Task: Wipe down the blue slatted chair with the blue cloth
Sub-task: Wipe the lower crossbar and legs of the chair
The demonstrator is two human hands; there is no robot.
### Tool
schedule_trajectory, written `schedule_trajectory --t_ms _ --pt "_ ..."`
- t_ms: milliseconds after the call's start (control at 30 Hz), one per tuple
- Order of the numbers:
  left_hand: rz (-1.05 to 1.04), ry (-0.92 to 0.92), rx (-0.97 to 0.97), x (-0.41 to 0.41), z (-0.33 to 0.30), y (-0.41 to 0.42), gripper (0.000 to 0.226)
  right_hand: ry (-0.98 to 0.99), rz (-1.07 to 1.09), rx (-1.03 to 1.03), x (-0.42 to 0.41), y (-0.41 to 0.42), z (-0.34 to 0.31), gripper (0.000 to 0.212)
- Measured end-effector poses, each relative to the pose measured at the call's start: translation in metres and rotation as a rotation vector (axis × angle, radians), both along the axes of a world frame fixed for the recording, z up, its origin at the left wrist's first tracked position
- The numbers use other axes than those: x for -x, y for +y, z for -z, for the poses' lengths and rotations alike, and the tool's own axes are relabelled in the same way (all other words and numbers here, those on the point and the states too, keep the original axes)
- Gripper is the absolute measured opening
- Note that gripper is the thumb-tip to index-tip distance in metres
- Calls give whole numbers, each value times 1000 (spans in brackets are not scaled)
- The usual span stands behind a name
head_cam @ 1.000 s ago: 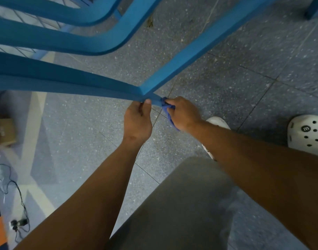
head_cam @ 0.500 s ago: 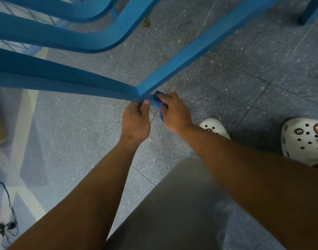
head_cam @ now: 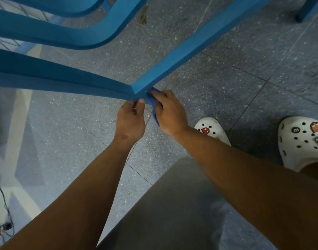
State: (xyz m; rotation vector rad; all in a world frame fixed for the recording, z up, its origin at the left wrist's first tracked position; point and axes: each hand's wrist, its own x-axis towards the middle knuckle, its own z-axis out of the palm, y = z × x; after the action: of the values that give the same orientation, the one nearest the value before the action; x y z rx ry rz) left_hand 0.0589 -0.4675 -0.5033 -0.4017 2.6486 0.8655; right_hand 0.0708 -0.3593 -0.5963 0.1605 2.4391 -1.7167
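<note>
Blue slatted chair frame [head_cam: 181,56] fills the upper half of the frame, its rails meeting at a corner joint near centre. Left hand [head_cam: 130,120] sits just below that joint, fingers curled up around the rail's lower edge, thumb tip on the rail. Right hand [head_cam: 170,112] is just right of it, fingers curled round a crumpled blue cloth [head_cam: 155,105] and pressing it against the corner; most of the cloth is hidden by the hand. Grey speckled tiled floor [head_cam: 217,87] underneath. White perforated clogs with charms [head_cam: 299,139] at right edge. Black cable [head_cam: 2,213] lower left. Grey trouser leg [head_cam: 163,213] bottom centre.
</note>
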Motion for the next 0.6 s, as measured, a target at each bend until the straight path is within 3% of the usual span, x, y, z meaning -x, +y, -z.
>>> schedule_trajectory --t_ms 100,300,600 --pt "14 -6 10 0 3 -3 17 -221 -199 -112 1 31 27 35" --pt "74 16 77 5 22 -8 32 -355 -112 -115 -4 88 54 41" --pt "59 116 188 5 58 -14 28 -27 -102 60 7 28 34 39"
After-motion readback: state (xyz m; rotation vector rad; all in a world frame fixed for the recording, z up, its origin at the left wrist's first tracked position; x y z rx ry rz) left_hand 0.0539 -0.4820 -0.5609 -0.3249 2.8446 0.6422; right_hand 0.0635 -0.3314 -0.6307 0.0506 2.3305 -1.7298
